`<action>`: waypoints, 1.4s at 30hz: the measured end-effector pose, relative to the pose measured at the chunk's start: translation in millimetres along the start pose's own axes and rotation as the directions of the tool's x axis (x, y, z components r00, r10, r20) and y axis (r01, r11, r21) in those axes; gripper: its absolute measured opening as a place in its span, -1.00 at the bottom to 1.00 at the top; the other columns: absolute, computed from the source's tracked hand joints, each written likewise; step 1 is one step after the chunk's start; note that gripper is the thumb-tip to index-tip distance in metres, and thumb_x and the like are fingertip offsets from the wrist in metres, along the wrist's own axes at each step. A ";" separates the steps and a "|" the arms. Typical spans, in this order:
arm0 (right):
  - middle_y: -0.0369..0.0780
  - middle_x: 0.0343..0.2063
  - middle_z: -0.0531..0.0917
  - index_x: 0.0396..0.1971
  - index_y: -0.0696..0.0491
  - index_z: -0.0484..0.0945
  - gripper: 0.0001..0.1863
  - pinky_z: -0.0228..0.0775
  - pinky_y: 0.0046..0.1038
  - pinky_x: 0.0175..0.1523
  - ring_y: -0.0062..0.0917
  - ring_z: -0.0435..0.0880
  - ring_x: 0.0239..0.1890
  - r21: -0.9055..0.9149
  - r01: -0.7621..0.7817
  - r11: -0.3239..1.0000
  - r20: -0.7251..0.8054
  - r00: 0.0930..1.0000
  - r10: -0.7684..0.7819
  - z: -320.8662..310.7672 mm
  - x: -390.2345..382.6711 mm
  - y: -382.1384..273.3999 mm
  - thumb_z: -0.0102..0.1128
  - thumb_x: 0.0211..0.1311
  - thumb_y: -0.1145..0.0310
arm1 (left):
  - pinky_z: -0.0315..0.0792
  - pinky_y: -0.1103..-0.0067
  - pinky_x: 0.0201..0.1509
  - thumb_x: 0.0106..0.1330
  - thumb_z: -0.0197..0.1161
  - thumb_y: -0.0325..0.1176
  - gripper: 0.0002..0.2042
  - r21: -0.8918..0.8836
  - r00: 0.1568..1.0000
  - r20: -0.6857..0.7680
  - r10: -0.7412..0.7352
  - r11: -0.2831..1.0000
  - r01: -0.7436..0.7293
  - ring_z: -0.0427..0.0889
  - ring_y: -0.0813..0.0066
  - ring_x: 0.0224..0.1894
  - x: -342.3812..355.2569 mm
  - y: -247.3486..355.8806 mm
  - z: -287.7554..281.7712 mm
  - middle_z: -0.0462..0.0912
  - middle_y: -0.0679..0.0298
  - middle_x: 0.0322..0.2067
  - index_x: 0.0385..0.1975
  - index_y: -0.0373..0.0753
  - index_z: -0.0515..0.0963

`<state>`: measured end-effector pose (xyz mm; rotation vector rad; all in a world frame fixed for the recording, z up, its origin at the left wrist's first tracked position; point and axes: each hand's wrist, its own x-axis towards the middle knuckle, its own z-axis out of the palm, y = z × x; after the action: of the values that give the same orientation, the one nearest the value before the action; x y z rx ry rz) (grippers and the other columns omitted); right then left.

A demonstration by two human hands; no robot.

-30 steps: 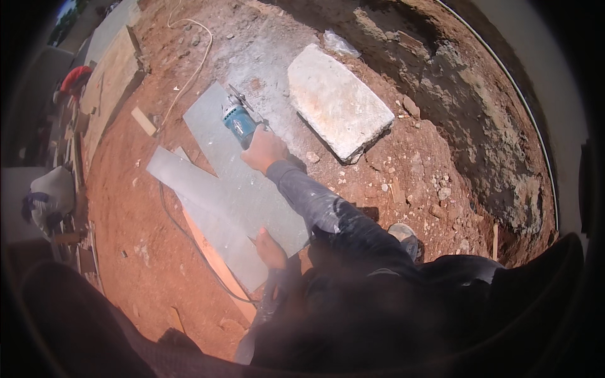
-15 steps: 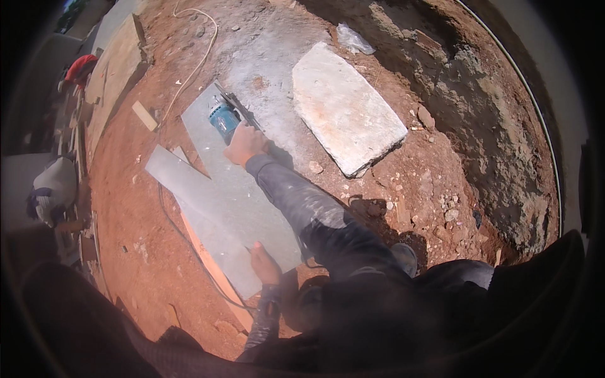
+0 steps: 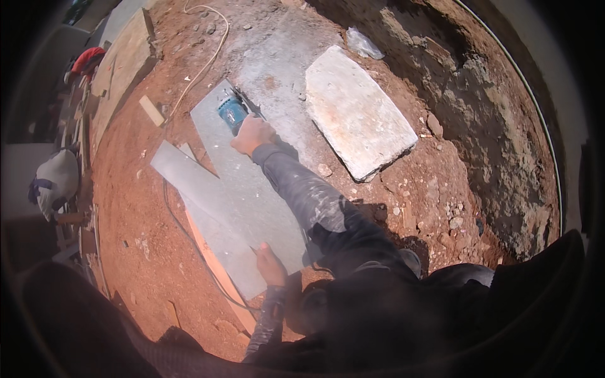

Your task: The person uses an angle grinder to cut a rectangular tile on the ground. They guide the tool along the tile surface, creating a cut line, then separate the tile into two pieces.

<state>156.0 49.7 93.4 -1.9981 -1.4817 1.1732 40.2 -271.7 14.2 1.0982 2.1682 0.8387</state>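
Note:
My right hand (image 3: pixel 254 135) is closed around a blue angle grinder (image 3: pixel 233 114), arm stretched forward. The tool sits over the far end of a flat grey slab (image 3: pixel 242 201), by its right edge; its disc is hard to make out. A V-shaped notch splits the slab's far left side into two prongs. At the near end my left hand (image 3: pixel 271 266) lies on the slab, fingers pointing away from me and partly hidden. Beside those fingers shows a small dark tip I cannot identify. An orange-brown board (image 3: pixel 220 274) pokes out under the slab's left edge.
A thick pale stone slab (image 3: pixel 360 113) lies to the right, before a trench with a rough earth wall (image 3: pixel 498 138). A grey cable (image 3: pixel 189 238) runs along the left; a light cord (image 3: pixel 217 53) lies farther off. Stone slabs (image 3: pixel 123 72) and a person in red (image 3: pixel 88 60) are far left.
The whole view has shifted slightly, so things appear a little farther right. The grinder has come slightly nearer along the slab with my right hand. My left hand stays at the near end.

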 end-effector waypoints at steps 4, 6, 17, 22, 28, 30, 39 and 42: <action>-0.04 -0.02 0.66 0.10 0.23 0.39 -0.27 0.53 -0.30 0.11 -0.25 0.69 0.04 -0.001 -0.005 1.000 0.033 0.999 0.005 -0.3 -3.3 -1.5 0.43 -0.05 0.16 | 0.36 0.28 -0.20 0.54 -0.08 -0.08 -0.52 0.031 1.000 0.006 0.016 0.999 -0.017 0.47 0.13 -0.37 -1.3 3.4 -4.0 0.54 -0.07 -0.45 -0.35 -0.48 0.48; 0.00 -0.04 0.66 0.08 0.22 0.42 -0.27 0.53 -0.30 0.11 -0.20 0.68 0.04 0.006 -0.002 1.000 0.021 1.000 0.002 1.0 -1.9 2.2 0.42 -0.08 0.12 | 0.36 0.28 -0.20 0.54 -0.08 -0.08 -0.53 0.053 1.000 0.020 0.018 0.998 -0.019 0.47 0.12 -0.37 -1.2 7.9 -4.4 0.54 -0.08 -0.45 -0.34 -0.47 0.48; 0.04 -0.03 0.64 0.10 0.23 0.41 -0.25 0.51 -0.28 0.14 -0.15 0.66 0.05 0.005 0.001 1.000 0.022 1.000 -0.001 5.0 -9.0 6.3 0.40 -0.08 0.10 | 0.38 0.28 -0.17 0.53 -0.06 -0.06 -0.52 0.065 1.000 0.030 -0.001 0.998 -0.001 0.53 0.08 -0.35 -1.2 12.8 -5.3 0.56 -0.12 -0.42 -0.28 -0.49 0.49; -0.02 0.00 0.65 0.12 0.24 0.38 -0.25 0.52 -0.30 0.12 -0.23 0.67 0.06 -0.016 0.006 1.000 0.035 0.999 -0.005 6.2 -13.7 5.8 0.41 -0.06 0.14 | 0.39 0.28 -0.17 0.53 -0.05 -0.06 -0.52 0.040 1.000 0.021 0.001 0.999 -0.002 0.53 0.06 -0.34 -1.3 12.6 -4.9 0.57 -0.13 -0.41 -0.26 -0.49 0.50; 0.03 -0.03 0.65 0.10 0.24 0.41 -0.25 0.51 -0.30 0.13 -0.17 0.67 0.04 -0.015 0.003 1.000 0.023 1.000 -0.002 9.1 -17.6 8.2 0.40 -0.08 0.11 | 0.33 0.33 -0.23 0.54 -0.04 -0.06 -0.54 0.065 0.999 0.003 0.037 0.997 -0.037 0.42 0.16 -0.38 2.6 5.4 -3.2 0.45 -0.01 -0.46 -0.35 -0.43 0.44; 0.03 -0.02 0.64 0.10 0.24 0.41 -0.25 0.51 -0.30 0.12 -0.17 0.66 0.05 -0.018 -0.005 1.000 0.008 1.000 0.005 7.5 -18.2 5.5 0.40 -0.07 0.11 | 0.21 0.46 -0.39 0.56 -0.02 -0.05 -0.51 0.008 0.990 -0.066 0.128 0.992 -0.128 0.19 0.55 -0.48 2.3 0.9 2.3 0.20 0.33 -0.62 -0.56 -0.33 0.30; -0.01 0.00 0.65 0.11 0.26 0.37 -0.24 0.51 -0.30 0.14 -0.21 0.68 0.06 -0.020 0.000 1.000 0.004 1.000 0.000 7.6 -10.7 1.8 0.43 -0.07 0.14 | 0.38 0.19 -0.20 0.51 -0.03 -0.05 -0.52 0.089 1.000 0.019 0.020 0.996 -0.021 0.56 -0.21 -0.30 1.7 2.0 -3.4 0.58 -0.25 -0.38 -0.22 -0.49 0.51; -0.01 -0.01 0.65 0.11 0.24 0.38 -0.25 0.51 -0.29 0.14 -0.20 0.67 0.06 -0.018 -0.001 1.000 0.013 1.000 0.001 6.8 -12.1 2.1 0.43 -0.07 0.15 | 0.37 0.17 -0.24 0.51 -0.03 -0.06 -0.53 0.101 0.998 0.013 0.062 0.993 -0.063 0.55 -0.23 -0.33 0.5 6.0 -4.5 0.57 -0.25 -0.41 -0.26 -0.49 0.50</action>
<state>150.7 36.7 92.7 -2.0069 -1.5030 1.1801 39.7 -269.7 21.4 1.2227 2.1992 0.7564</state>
